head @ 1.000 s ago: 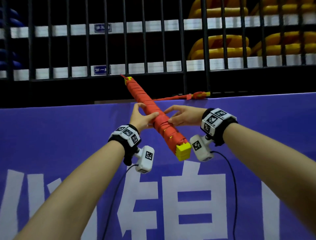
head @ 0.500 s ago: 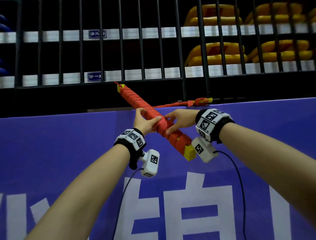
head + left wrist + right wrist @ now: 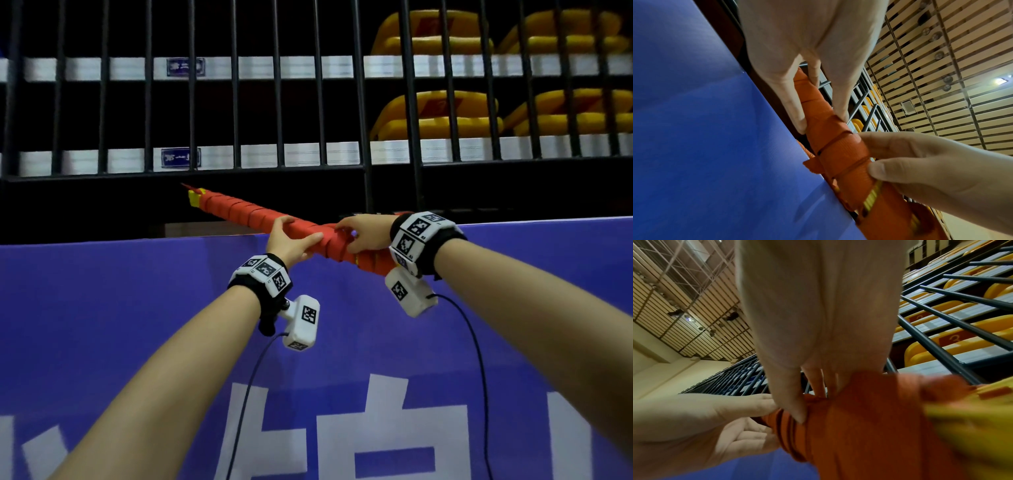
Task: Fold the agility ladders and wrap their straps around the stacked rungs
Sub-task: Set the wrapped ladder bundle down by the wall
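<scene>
Fingers of the left hand curl round the strap-wrapped ladder bundle. Right hand pinches the orange strap against it, atop the blue barrier.

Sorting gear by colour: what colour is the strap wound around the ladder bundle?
Orange-red strap, clearest in the left wrist view.
</scene>
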### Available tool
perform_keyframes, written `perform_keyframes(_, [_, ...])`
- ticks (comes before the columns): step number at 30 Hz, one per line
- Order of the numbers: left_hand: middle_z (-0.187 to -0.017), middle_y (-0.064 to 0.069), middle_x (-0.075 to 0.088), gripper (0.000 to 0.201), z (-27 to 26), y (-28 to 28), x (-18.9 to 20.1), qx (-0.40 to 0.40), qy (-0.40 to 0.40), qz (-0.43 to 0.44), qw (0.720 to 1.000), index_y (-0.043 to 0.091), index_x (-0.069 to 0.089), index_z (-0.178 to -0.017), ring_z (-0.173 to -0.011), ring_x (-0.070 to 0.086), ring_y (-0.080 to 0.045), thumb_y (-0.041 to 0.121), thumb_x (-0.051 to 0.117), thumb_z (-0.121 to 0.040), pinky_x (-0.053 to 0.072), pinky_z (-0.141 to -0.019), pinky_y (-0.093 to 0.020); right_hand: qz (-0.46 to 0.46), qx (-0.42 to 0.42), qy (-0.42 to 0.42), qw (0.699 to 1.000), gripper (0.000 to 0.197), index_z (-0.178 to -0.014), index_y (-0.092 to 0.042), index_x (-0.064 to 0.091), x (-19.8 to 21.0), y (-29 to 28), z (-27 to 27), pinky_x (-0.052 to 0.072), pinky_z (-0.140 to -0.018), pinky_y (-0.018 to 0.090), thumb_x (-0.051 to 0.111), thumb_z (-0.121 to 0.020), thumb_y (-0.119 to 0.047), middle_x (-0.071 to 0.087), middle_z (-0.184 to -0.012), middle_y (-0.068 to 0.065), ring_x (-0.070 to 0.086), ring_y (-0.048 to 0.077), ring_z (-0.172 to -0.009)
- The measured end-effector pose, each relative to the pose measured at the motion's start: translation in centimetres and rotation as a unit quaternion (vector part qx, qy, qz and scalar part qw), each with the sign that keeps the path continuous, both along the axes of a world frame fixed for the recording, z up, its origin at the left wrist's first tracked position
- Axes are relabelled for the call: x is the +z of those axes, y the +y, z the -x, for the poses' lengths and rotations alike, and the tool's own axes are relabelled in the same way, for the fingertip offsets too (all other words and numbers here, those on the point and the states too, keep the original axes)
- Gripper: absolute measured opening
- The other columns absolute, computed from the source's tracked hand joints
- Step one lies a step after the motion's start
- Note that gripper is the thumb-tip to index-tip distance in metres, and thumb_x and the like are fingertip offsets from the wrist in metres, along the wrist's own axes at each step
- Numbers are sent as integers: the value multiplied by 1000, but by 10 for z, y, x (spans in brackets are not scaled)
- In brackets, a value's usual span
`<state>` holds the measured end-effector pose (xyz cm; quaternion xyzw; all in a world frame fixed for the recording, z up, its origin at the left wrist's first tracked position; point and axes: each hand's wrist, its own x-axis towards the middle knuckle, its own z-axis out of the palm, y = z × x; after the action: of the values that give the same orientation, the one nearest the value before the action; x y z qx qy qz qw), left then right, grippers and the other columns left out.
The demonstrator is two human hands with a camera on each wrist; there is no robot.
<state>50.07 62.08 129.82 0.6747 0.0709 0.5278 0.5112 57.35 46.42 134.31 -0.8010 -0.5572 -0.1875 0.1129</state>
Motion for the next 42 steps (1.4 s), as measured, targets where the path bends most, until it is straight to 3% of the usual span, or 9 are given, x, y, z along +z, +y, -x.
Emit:
perform_keyframes(5, [-103,-8,52,60,-17,18,7,-5,2,1,1000,8,43,-132,-87,59,-25,-1,73,-80,56,-63,-22,-13,-5,-1,1000,42,-130,-1,49,19,17,-23,48,-87,35,55,-89,-6,60,-122,18,60,31,-106])
perform_keyframes(11, [-91,-2,53,59,-31,40,16,2,22,-3,1000,8,43,-135,-74,56,-18,-1,69,-83,54,-81,-36,-28,-6,8,1000,42,-132,0,48,26,42,-43,46,-89,34,52,-91,-3,58,-125,18,58,32,-110])
perform_keyframes(14, [-109,-15,55,62,-37,47,20,-5,30,6,1000,9,36,-142,-78,58,-21,-3,63,-87,56,-65,-25,-72,-16,-21,997,43,-132,-4,48,28,53,-50,45,-94,35,50,-89,-3,56,-128,18,55,32,-114])
perform_keyframes(17, [-99,-13,53,65,-39,45,27,-20,56,10,998,10,25,-148,-66,54,-15,-6,53,-92,52,-52,-18,-105,-49,-39,993,41,-130,-12,50,28,64,-58,46,-94,36,50,-90,-10,56,-128,15,55,32,-115])
perform_keyframes(25, [-67,-2,33,66,-44,51,44,-49,124,3,991,12,9,-152,-57,33,-12,-13,32,-96,42,-58,-27,-102,-127,-115,980,61,-134,-15,48,23,80,-72,33,-101,45,63,-83,-44,36,-135,14,33,34,-126])
perform_keyframes(31, [-72,-4,42,64,-47,51,53,-14,135,-15,991,6,10,-151,-59,42,-13,-9,39,-96,44,-50,-22,-136,-121,-196,964,46,-128,-7,47,20,86,-76,42,-92,44,57,-91,-30,45,-129,12,45,32,-120])
perform_keyframes(36, [-82,-7,50,58,-52,59,54,22,158,-35,987,2,18,-149,-65,47,-15,-4,42,-97,50,-71,-35,-166,-135,-251,944,32,-124,-9,50,16,102,-72,39,-92,43,51,-93,-19,47,-128,9,43,30,-121])
perform_keyframes(39, [-131,-22,50,44,-54,75,57,116,202,-95,968,6,48,-137,-106,57,-30,9,54,-93,53,-88,-37,-168,-128,-239,948,31,-124,-11,52,18,106,-77,39,-92,43,51,-94,-16,47,-128,8,43,28,-122])
perform_keyframes(42, [-143,-22,31,41,-52,84,59,203,226,-130,944,13,55,-133,-132,37,-36,19,57,-92,29,-114,-36,-167,-119,-213,955,33,-125,-13,53,21,106,-81,39,-91,41,55,-92,-18,47,-129,8,43,28,-122])
